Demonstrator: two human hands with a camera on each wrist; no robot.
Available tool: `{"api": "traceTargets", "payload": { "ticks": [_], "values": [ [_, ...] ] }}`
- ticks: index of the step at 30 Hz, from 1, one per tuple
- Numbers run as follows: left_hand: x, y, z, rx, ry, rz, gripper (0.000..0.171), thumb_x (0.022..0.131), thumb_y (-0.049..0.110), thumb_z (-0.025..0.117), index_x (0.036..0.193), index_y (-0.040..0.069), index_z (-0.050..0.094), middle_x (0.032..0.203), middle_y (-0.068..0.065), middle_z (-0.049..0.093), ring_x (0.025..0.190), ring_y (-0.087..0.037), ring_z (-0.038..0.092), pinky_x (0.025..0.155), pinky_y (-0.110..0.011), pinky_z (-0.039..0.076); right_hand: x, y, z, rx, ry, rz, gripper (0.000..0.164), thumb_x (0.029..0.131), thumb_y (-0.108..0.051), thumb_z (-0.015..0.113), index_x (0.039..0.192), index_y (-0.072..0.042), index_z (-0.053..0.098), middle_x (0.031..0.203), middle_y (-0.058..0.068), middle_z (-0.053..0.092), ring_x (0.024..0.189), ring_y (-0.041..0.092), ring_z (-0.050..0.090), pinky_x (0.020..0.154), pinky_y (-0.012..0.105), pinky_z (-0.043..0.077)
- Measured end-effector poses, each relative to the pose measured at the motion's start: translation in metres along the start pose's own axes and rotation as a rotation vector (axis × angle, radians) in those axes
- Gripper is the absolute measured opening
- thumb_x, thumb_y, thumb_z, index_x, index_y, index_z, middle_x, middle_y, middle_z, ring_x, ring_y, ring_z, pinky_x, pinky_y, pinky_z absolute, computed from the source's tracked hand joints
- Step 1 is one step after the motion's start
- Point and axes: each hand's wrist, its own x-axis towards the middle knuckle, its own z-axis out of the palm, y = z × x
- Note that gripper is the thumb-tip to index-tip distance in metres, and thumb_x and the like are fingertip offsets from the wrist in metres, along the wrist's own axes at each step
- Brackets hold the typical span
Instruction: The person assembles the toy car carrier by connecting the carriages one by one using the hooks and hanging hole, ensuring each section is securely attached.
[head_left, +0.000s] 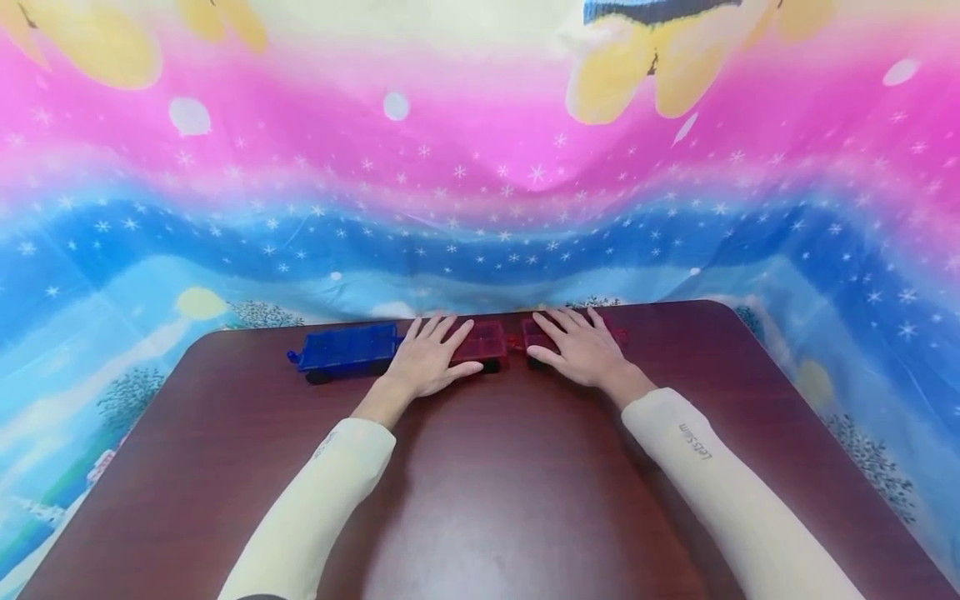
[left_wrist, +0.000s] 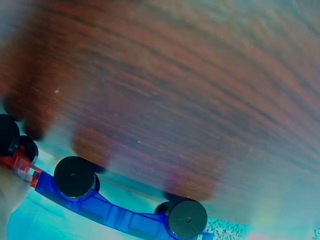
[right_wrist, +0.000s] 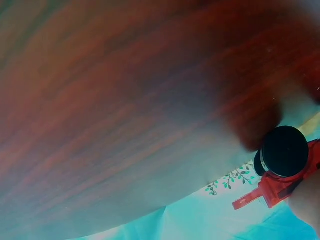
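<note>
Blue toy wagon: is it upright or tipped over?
Upright: the blue toy wagon shows its top in the head view, with its black wheels toward the table.

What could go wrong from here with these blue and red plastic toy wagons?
The long blue plastic wagon, boxy middle red plastic wagon and boxy right red plastic wagon stand near the far edge of the brown wood-grain table; their round black wheels might let them roll off.

If the left hand and right hand, spread over the red wagons, move unevenly, the small red plastic link between these could come apart.
</note>
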Motion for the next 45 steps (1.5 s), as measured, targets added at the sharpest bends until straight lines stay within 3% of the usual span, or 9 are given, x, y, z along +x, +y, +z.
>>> {"api": "traceTargets", "payload": {
  "ticks": [9,22,30,45],
  "values": [
    [0.000,0.002,-0.005,0.000,-0.011,0.000,0.087,0.095,0.075,0.040,0.163,0.024,0.025,0.165,-0.012,0.028,0.152,-0.035,0.020,0.122,-0.058,0.011,-0.001,-0.001,-0.001,0.009,0.012,0.004,0.082,0.098,-0.073,0.032,0.163,-0.023,0.027,0.165,0.009,0.028,0.152,0.035,0.022,0.120,0.063,0.008],
    [-0.004,0.008,-0.007,-0.064,-0.007,-0.094,0.086,0.095,0.079,0.032,0.163,0.026,0.026,0.167,-0.011,0.024,0.155,-0.035,0.011,0.122,-0.057,0.005,-0.004,-0.002,-0.005,0.044,0.048,0.008,0.083,0.098,-0.075,0.026,0.162,-0.022,0.030,0.165,0.011,0.029,0.153,0.033,0.019,0.121,0.060,0.008],
    [-0.009,0.005,-0.010,-0.049,0.005,-0.120,0.085,0.096,0.078,0.032,0.162,0.025,0.028,0.166,-0.011,0.027,0.154,-0.036,0.013,0.122,-0.058,0.007,-0.004,-0.009,-0.010,0.058,0.064,0.020,0.082,0.098,-0.075,0.029,0.161,-0.022,0.033,0.164,0.011,0.030,0.153,0.034,0.019,0.121,0.061,0.007],
    [-0.025,-0.008,-0.017,-0.119,0.042,-0.190,0.086,0.095,0.077,0.035,0.161,0.022,0.033,0.164,-0.013,0.030,0.153,-0.038,0.015,0.120,-0.062,0.007,0.005,-0.036,-0.017,0.131,0.089,0.013,0.081,0.098,-0.075,0.029,0.160,-0.023,0.036,0.165,0.008,0.029,0.153,0.031,0.019,0.122,0.059,0.005]
  ]
}}
